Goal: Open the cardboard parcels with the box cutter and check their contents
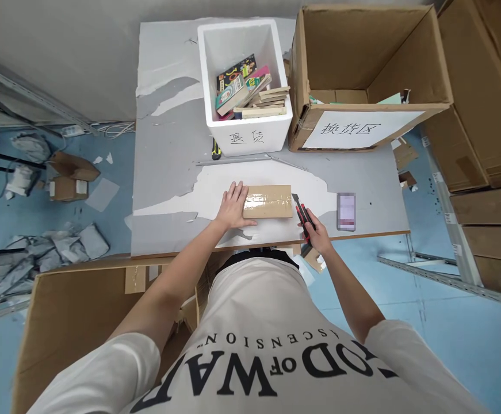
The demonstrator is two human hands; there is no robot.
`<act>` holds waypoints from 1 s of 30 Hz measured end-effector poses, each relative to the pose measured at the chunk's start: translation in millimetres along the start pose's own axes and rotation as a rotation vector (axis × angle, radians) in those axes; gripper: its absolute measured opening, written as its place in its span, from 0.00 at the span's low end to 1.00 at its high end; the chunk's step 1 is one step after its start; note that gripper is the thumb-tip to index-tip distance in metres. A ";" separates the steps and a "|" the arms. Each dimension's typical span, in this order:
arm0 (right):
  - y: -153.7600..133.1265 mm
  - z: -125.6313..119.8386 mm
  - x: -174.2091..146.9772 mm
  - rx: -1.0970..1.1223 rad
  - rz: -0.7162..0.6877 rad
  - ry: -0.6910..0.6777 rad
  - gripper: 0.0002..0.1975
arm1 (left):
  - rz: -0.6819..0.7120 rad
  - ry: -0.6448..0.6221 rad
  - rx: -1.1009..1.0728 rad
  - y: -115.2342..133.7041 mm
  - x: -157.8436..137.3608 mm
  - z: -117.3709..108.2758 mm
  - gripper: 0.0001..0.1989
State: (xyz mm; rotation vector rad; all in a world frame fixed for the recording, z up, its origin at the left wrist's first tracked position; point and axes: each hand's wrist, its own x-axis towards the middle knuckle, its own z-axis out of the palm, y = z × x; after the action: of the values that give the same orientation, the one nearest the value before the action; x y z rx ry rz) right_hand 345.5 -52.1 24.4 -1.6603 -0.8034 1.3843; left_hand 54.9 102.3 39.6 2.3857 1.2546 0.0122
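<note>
Nearest, the right hand [318, 234] is closed around the handle of a black-and-red knife [305, 221], its blade pointing away, the tip just beside the small box's right end; whether they touch is hard to tell. The knife looks light and stiff; the handle is the safe place to hold it.

The small cardboard box [276, 210] lies flat on the surface [168, 152] in front of the person. The left hand [232, 210] is open, fingers spread over its left end. The box is probably fairly light, with stiff walls that could dent under hard pressure. Shiny tape [261, 200] along the top may feel slick, so the long cardboard sides should grip better.

Farther off stand a white bin [250, 144] of books and a large carton [371, 46].
</note>
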 end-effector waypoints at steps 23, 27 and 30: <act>-6.3 8.2 1.1 0.003 0.016 0.060 0.37 | 0.019 0.091 -0.054 0.2 2.1 4.1 0.64; -4.2 8.3 1.0 -0.003 0.018 0.029 0.38 | 0.015 0.095 -0.051 0.6 1.6 3.5 0.63; -5.6 3.1 -0.2 -0.005 0.006 -0.001 0.38 | 0.016 0.113 -0.054 -0.5 2.2 5.2 0.62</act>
State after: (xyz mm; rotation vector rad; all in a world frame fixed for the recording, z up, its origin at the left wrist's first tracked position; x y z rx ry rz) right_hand 342.6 -49.1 29.2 -1.6679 -0.8034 1.3882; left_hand 56.8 102.3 34.3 2.3773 1.2690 0.1861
